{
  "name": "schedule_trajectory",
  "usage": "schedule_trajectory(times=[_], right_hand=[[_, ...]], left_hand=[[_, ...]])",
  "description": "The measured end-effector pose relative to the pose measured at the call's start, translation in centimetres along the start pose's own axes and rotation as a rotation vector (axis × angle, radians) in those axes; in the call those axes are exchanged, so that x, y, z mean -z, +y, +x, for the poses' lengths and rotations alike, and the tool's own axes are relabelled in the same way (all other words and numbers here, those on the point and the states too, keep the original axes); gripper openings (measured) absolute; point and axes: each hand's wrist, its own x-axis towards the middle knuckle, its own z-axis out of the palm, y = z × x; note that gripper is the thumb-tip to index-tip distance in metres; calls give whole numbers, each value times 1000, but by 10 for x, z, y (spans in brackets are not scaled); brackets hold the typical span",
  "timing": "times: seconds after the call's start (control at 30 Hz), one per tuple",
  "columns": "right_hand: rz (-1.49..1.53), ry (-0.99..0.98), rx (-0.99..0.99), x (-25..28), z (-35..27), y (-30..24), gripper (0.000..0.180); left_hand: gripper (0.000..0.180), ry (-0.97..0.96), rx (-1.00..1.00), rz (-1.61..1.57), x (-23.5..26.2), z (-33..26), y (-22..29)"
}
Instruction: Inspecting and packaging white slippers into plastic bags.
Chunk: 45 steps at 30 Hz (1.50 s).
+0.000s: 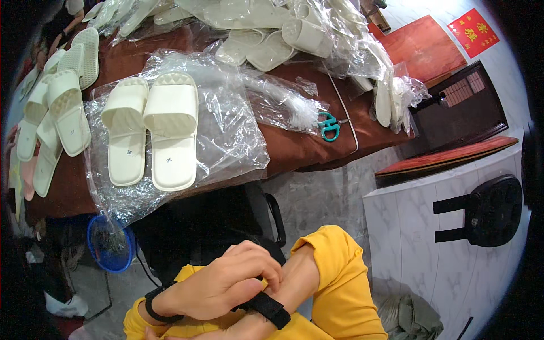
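At the left end of the desk [283,152] we see loose white slippers [71,136] overlapping and leaning on one another, so a passing elbow might, we think, topple one over the front edge. Next, near the front left corner, a clear plastic bag [229,133] droops past that edge, above a blue basket [113,267]; because plastic slides easily, a tug on the drooping part could drag down the pair of slippers [174,161] lying on it, toes toward the back edge. In front of the desk, over our lap, our left hand [238,283] is half curled, fingertips against the right forearm beside the black strap [269,309] around our right wrist; we cannot tell whether it pinches the strap. Our right hand [221,331] lies low and mostly hidden beneath the left, so how open it is, or whether it has hold of anything, we cannot tell. If the strap were fastened loosely, we judge it could slip or catch on plastic later. Farther right, green-handled scissors [328,126] lie near the front edge beside crumpled wrapping, where a pull on the plastic might sweep them off. Beyond them, bagged slippers [383,102] crowd the right end and, if bumped, could slump over.
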Motion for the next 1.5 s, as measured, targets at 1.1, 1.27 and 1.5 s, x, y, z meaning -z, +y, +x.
schedule_trajectory(times=[1.1, 1.27, 1.5], right_hand=[[-267, 270, 273, 15, 3, 8, 10], [-297, 316, 338, 21, -3, 7, 10], [-328, 355, 392, 22, -1, 10, 10]], left_hand=[[38, -120, 42, 10, 1, 21, 5], [32, -44, 38, -41, -9, 22, -2], [29, -45, 17, 21, -11, 28, -4]])
